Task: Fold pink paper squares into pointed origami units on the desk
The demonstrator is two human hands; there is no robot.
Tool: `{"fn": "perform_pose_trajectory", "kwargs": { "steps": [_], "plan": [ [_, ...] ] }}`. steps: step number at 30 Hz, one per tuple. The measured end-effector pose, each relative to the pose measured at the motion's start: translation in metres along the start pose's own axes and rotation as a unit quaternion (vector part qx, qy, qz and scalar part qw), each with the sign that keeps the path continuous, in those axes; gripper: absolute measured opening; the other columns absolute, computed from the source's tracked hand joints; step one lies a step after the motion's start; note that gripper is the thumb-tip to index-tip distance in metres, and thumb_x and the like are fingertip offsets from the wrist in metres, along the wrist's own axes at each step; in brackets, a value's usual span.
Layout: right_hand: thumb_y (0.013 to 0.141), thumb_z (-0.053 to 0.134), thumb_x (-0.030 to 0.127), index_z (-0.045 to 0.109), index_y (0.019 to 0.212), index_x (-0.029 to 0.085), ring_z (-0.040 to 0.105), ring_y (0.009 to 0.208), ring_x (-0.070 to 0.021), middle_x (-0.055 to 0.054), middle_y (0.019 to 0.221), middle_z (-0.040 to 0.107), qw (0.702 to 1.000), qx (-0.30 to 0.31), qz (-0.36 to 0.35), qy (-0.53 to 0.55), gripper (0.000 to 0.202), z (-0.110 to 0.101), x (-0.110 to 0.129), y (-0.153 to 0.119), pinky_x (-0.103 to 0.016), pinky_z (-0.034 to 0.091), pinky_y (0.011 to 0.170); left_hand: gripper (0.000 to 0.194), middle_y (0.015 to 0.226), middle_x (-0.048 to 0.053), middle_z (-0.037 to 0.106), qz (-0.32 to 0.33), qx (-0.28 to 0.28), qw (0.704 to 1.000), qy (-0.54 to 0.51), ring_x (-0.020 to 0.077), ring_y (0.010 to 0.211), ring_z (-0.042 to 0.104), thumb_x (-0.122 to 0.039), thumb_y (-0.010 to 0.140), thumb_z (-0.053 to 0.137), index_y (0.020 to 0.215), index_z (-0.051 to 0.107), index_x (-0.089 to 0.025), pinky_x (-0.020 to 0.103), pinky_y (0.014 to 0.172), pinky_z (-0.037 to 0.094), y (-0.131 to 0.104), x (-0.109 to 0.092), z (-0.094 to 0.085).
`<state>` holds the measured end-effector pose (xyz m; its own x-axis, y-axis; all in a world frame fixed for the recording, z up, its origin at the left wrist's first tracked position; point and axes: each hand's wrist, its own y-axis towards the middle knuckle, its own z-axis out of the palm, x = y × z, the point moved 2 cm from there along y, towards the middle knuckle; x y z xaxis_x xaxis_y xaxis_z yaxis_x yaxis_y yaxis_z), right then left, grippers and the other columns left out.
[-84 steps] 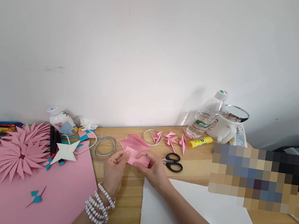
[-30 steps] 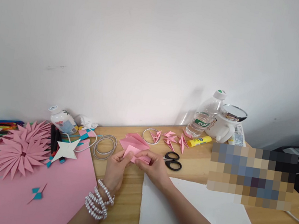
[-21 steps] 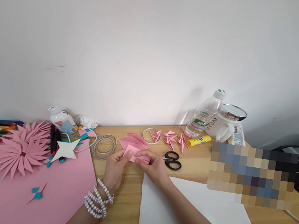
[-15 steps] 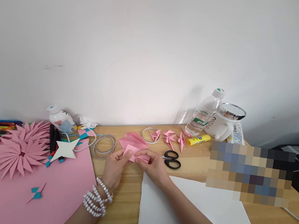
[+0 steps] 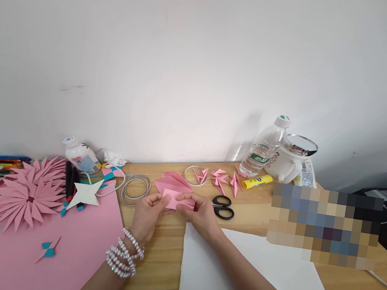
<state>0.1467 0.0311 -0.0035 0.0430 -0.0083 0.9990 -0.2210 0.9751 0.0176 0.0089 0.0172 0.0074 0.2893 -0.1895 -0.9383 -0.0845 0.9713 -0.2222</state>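
Between my hands is a small piece of folded pink paper point(image 5: 172, 200), held just above the wooden table. My left hand point(image 5: 147, 213), with a pearl bracelet point(image 5: 123, 253) round its wrist, pinches the left end between thumb and fingers. My right hand point(image 5: 201, 214) grips the right end, its fingers covering much of that side. Right behind the held piece lie more pink paper sheets point(image 5: 173, 181). Black-handled scissors point(image 5: 224, 207) rest beside my right hand, their blades partly hidden by it. Farther back are several folded pink paper pieces point(image 5: 218, 180), one of them by a ring point(image 5: 185, 173).
A yellow glue stick point(image 5: 257, 181), a water bottle point(image 5: 262, 148) and a white mug point(image 5: 281, 163) stand or lie at back right. White board point(image 5: 225, 275) lies under my right forearm. At left are pink card point(image 5: 84, 245), spiky pink paper flowers point(image 5: 31, 198) and a white paper star point(image 5: 86, 194).
Both hands keep hold of the folded pink paper and have shifted very slightly. My left hand is a touch farther left, and a little more of the paper shows between the fingers.
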Motion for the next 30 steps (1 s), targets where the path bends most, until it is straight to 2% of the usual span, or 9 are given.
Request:
{"fn": "perform_pose_trajectory", "kwargs": {
  "steps": [7, 15, 19, 30],
  "plan": [
    [0.061, 0.065, 0.03, 0.062, 0.082, 0.017, 0.033, 0.047, -0.0069, 0.004, 0.057, 0.046, 1.0, -0.002, -0.005, 0.017, 0.025, 0.0, -0.0037, 0.0012, -0.019, 0.027, 0.043, 0.029, 0.065, 0.005, 0.068, 0.0, -0.016, 1.0, -0.007, 0.0165, 0.057, 0.063, -0.036, 0.056, 0.071, 0.07, 0.065, -0.011, 0.029, 0.058, 0.051, 0.0004, 0.0018, -0.0007],
    [0.057, 0.07, 0.04, 0.054, 0.079, 0.017, 0.051, 0.058, -0.0116, 0.001, 0.064, 0.052, 0.993, -0.033, -0.016, 0.109, 0.035, -0.0016, -0.0058, 0.0038, -0.024, 0.043, 0.056, 0.026, 0.067, 0.006, 0.069, 0.015, -0.051, 0.998, -0.017, 0.0191, 0.063, 0.064, -0.031, 0.053, 0.073, 0.068, 0.065, -0.011, 0.03, 0.06, 0.052, 0.0001, -0.0025, -0.0006],
    [0.054, 0.072, 0.039, 0.053, 0.078, 0.017, 0.053, 0.061, -0.0124, 0.0, 0.07, 0.056, 0.99, -0.043, -0.022, 0.133, 0.038, -0.0014, -0.0051, 0.0037, -0.026, 0.045, 0.06, 0.026, 0.065, 0.005, 0.069, 0.011, -0.055, 0.998, -0.031, 0.0197, 0.065, 0.064, -0.029, 0.054, 0.073, 0.07, 0.065, -0.011, 0.031, 0.06, 0.053, 0.0006, -0.0032, -0.0007],
    [0.053, 0.074, 0.031, 0.057, 0.078, 0.017, 0.053, 0.059, -0.0114, 0.001, 0.067, 0.057, 0.984, -0.042, -0.026, 0.17, 0.034, -0.0004, -0.0046, 0.0046, -0.026, 0.043, 0.06, 0.023, 0.063, 0.003, 0.068, -0.001, -0.065, 0.996, -0.061, 0.0179, 0.061, 0.064, -0.027, 0.053, 0.074, 0.065, 0.063, -0.011, 0.031, 0.062, 0.053, 0.002, -0.0039, -0.0014]
  ]
}}
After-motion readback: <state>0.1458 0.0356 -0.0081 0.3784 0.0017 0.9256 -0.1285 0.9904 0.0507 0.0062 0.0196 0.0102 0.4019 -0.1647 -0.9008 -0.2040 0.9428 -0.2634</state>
